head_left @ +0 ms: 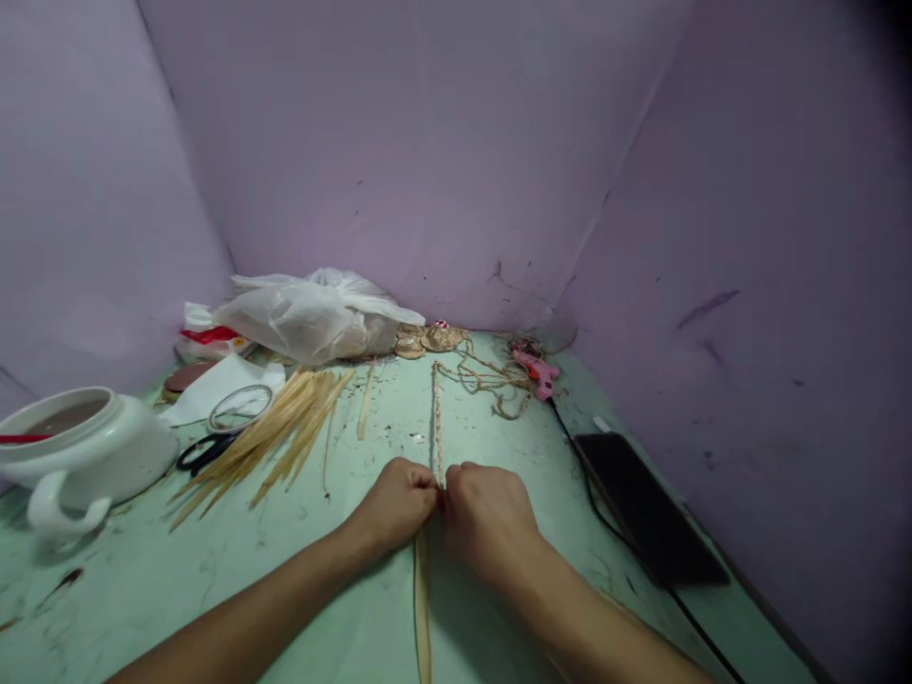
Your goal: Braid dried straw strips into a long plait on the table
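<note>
A thin braided cord (pixel 437 427) of pale plant fibre runs from the table's middle toward me, and its near end meets both hands. My left hand (pixel 399 499) is closed, thumb and fingers pinched at that end. My right hand (pixel 491 513) is curled closed right beside it, nearly touching; its fingertips are mostly hidden. From beneath the hands a flat tan strip (pixel 423 608) hangs toward the near edge. Part of another pale strip shows along my right forearm. To the left lies a fanned bundle of dry strips (pixel 285 427).
At left are a white pot (pixel 135 446), black-handled scissors (pixel 203 454) and a tape roll (pixel 242 408). A plastic bag (pixel 313 313) and woven pieces (pixel 427 338) lie by the back wall. A pink glue gun (pixel 538 372), its black cable and a dark flat device (pixel 648 508) occupy the right.
</note>
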A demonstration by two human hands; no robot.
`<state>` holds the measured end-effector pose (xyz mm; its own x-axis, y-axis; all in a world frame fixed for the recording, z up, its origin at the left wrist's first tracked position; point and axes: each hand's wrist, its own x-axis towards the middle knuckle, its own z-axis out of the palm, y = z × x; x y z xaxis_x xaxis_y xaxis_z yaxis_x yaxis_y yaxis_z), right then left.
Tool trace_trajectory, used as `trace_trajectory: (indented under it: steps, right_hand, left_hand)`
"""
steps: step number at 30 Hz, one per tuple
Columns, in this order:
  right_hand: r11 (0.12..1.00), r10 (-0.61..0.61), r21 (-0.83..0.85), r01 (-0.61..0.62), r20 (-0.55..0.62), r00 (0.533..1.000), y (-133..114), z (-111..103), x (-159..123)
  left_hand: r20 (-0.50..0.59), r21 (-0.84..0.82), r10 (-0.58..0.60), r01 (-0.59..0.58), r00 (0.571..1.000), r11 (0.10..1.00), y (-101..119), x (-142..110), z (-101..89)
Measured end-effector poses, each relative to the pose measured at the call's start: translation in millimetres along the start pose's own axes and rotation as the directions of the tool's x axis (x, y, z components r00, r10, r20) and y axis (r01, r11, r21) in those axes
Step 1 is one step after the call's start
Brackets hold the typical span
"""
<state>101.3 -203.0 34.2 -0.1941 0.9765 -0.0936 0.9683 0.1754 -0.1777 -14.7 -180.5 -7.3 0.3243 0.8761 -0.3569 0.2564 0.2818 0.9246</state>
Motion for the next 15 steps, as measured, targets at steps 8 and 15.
trace_trajectory:
  steps: [8, 15]
  right_hand:
    - [0.970, 0.145, 0.202, -0.136, -0.034, 0.989, -7, 3, -12]
    - [0.497, 0.162, 0.802, -0.332, 0.290, 0.943, 13, 18, 1]
  left_hand:
    - [0.018, -0.169, -0.115, 0.116, 0.993, 0.979, 7, -4, -0.3]
    - [0.064, -0.242, -0.076, 0.089, 0.995, 0.966, 5, -3, 0.4]
